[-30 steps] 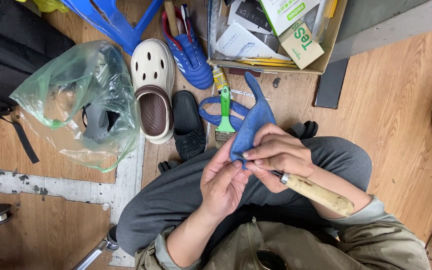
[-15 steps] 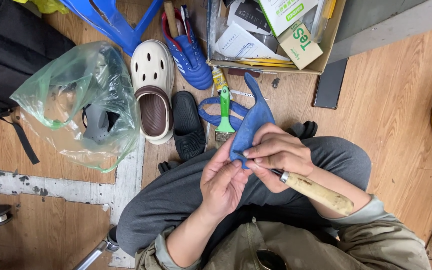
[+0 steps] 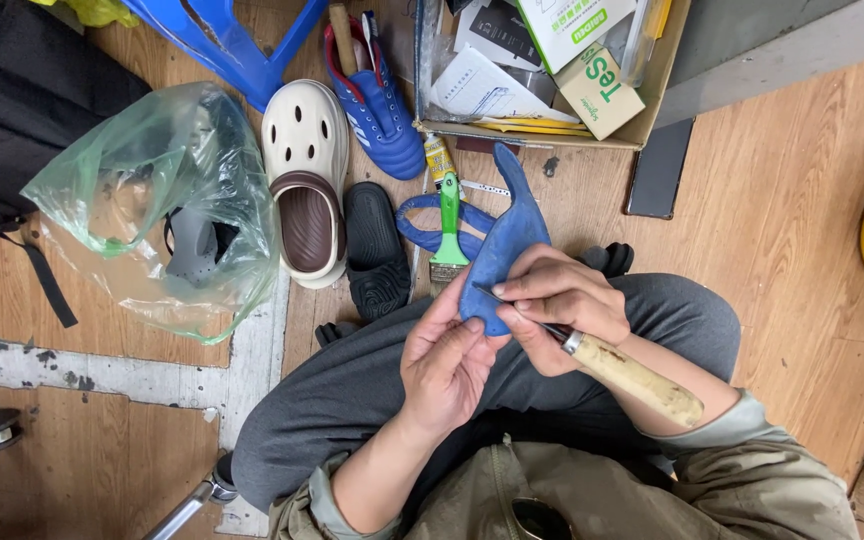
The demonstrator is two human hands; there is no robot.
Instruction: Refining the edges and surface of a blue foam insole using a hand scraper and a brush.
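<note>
Right hand (image 3: pixel 562 300): grip pinched around a wooden-handled awl (image 3: pixel 622 375), fingers near the metal shank, thin tip laid on the blue leather piece (image 3: pixel 502 250). Left hand (image 3: pixel 447 365): thumb and fingers pressed on the lower end of the same piece, holding it from below. The piece sits between both hands, above the person's grey-trousered knee (image 3: pixel 682 320); its narrow upper end points away toward the cardboard box (image 3: pixel 652 100).

Handling, judged: the blue piece looks thin, light and floppy; it curves along its length without support. Best taken at the wide lower end, close to where the tip works, so it does not fold. Surface seems matt, probably not slippery. The awl is stiff and sharp at the point; the thick wooden handle is the safe place to hold.

Around: green-handled brush (image 3: pixel 449 225) and a blue strap loop (image 3: pixel 432 230) on the wooden floor (image 3: pixel 772 220) just beyond the piece; black slipper (image 3: pixel 374 255), cream-and-brown clog (image 3: pixel 307 185), blue sports shoe (image 3: pixel 377 100) to the left; a clear green plastic bag (image 3: pixel 142 200) further left.

Against the earlier frames: both hands, the awl and the piece sit in the same places; no visible change on the floor.
</note>
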